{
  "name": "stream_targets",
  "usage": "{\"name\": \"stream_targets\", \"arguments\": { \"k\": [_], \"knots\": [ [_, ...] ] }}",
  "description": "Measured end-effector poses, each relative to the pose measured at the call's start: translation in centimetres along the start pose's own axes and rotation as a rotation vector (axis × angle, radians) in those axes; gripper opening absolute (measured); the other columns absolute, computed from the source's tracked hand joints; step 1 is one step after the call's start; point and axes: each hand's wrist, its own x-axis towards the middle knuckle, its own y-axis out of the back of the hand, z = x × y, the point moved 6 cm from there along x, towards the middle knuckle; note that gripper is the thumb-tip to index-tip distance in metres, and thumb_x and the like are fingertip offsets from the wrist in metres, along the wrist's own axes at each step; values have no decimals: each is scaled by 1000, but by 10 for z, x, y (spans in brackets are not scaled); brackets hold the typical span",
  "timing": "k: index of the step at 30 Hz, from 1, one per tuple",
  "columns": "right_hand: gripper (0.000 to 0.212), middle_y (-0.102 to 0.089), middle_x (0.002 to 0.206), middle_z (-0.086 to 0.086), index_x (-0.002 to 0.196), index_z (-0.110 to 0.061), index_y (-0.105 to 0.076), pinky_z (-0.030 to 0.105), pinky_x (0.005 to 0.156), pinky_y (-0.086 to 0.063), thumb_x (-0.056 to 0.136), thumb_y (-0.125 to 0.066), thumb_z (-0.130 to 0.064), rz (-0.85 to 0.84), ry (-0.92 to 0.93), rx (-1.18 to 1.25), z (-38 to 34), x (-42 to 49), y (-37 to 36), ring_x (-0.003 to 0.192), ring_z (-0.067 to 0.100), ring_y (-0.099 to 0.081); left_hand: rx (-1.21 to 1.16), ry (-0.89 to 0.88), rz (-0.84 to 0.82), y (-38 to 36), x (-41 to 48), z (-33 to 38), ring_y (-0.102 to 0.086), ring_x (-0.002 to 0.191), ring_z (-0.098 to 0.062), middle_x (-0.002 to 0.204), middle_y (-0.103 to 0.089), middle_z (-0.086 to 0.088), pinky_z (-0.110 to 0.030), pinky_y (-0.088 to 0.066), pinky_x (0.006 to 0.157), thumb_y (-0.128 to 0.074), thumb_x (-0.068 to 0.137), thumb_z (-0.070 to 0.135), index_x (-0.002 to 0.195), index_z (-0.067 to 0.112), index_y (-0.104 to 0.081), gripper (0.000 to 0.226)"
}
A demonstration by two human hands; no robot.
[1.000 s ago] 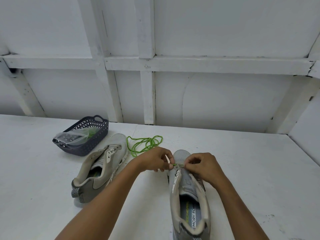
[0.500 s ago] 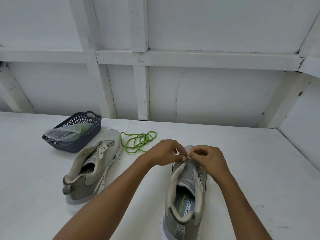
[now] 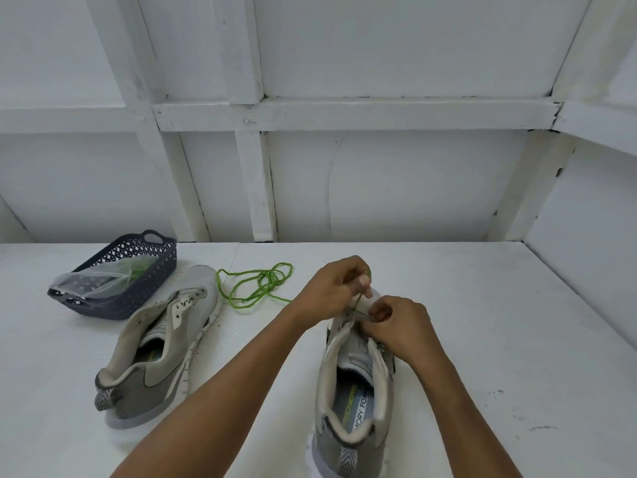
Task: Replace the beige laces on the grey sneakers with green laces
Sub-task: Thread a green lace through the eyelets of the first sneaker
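Note:
A grey sneaker [image 3: 351, 391] stands heel toward me on the white table, with no lace in most of its eyelets. My left hand [image 3: 331, 288] pinches a green lace end [image 3: 356, 303] and holds it taut above the front eyelets. My right hand [image 3: 400, 326] grips the shoe's upper at the front eyelets, fingers curled on it. The rest of that green lace [image 3: 258, 286] lies in a loose coil on the table behind my left arm. A second grey sneaker [image 3: 162, 346] with no lace lies to the left, tilted.
A dark blue perforated basket [image 3: 138, 267] at the back left holds a clear plastic bag [image 3: 93, 282] with something green inside. A white panelled wall rises behind the table, and a side wall closes the right edge.
My left hand has risen and drawn the green lace up and taut from the front eyelets. The view has dipped and drawn closer. My right hand stays at the eyelets.

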Motion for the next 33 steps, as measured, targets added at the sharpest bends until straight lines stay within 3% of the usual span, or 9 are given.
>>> {"name": "stream_targets", "arguments": {
  "k": [3, 9, 13, 18, 21, 24, 27, 30, 33],
  "knots": [
    [36, -69, 92, -2, 100, -17, -69, 26, 76, -50, 70, -81, -33, 32, 6, -49, -3, -2, -4, 86, 16, -63, -169, 27, 81, 12, 6, 10, -64, 65, -23, 69, -65, 1, -40, -53, 72, -52, 100, 5, 82, 15, -56, 20],
    [29, -69, 90, -5, 92, -21, -68, 29, 76, -56, 66, -81, -20, -156, -87, 131, 10, 1, 8, 84, 10, -66, -223, -23, 170, 24, 2, 24, -51, 53, -14, 65, -63, 4, -27, -47, 58, -56, 98, 4, 80, 13, -59, 20],
    [18, -73, 85, -4, 86, -21, -74, 28, 71, -57, 71, -77, -12, -115, -117, 266, 20, -6, 15, 81, 11, -69, -254, -46, 159, 18, 4, 32, -49, 52, -11, 66, -65, 5, -23, -44, 56, -58, 98, 5, 80, 15, -61, 20],
    [15, -68, 62, -4, 61, -22, -74, 24, 59, -45, 74, -70, -16, -43, -146, 300, 23, -13, 15, 61, 8, -59, 308, -33, -130, -8, 13, 23, -55, 64, 2, 83, -67, 14, -13, -41, 62, -66, 93, 19, 84, 23, -69, 11],
    [20, -66, 58, 6, 58, -13, -73, 26, 57, -40, 76, -72, -22, -1, -146, 271, 21, -15, 13, 56, 12, -53, 616, 4, -309, -26, 10, 4, -61, 81, -12, 93, -73, 1, -29, -52, 74, -64, 90, 17, 93, 14, -75, 12],
    [37, -56, 49, 6, 51, -5, -65, 25, 56, -34, 77, -71, -31, 8, -131, 183, 20, -14, 8, 51, 12, -46, 718, 42, -342, -31, 5, -6, -64, 87, -22, 92, -73, -4, -33, -53, 74, -62, 85, 15, 93, 15, -75, 16],
    [39, -56, 52, 6, 54, -4, -65, 31, 61, -45, 68, -69, -40, -40, -156, 302, 31, -13, 7, 55, 12, -52, 764, 28, -360, -34, 5, -8, -62, 82, -24, 87, -70, -6, -28, -45, 64, -63, 81, 15, 85, 14, -75, 12],
    [20, -71, 67, 13, 64, -7, -77, 38, 72, -57, 79, -71, -18, -100, -177, 453, 39, -12, 6, 63, 12, -65, 801, 35, -388, -39, 5, -11, -60, 82, -24, 88, -69, -7, -27, -41, 62, -65, 81, 14, 85, 13, -74, 10],
    [22, -71, 64, 6, 64, -7, -78, 24, 60, -54, 84, -68, -7, -104, -156, 486, 36, -13, 6, 62, 9, -65, 842, 29, -384, -47, 6, -17, -58, 74, -27, 83, -65, -12, -28, -36, 57, -61, 82, 13, 75, 7, -68, 12]
  ]
}}
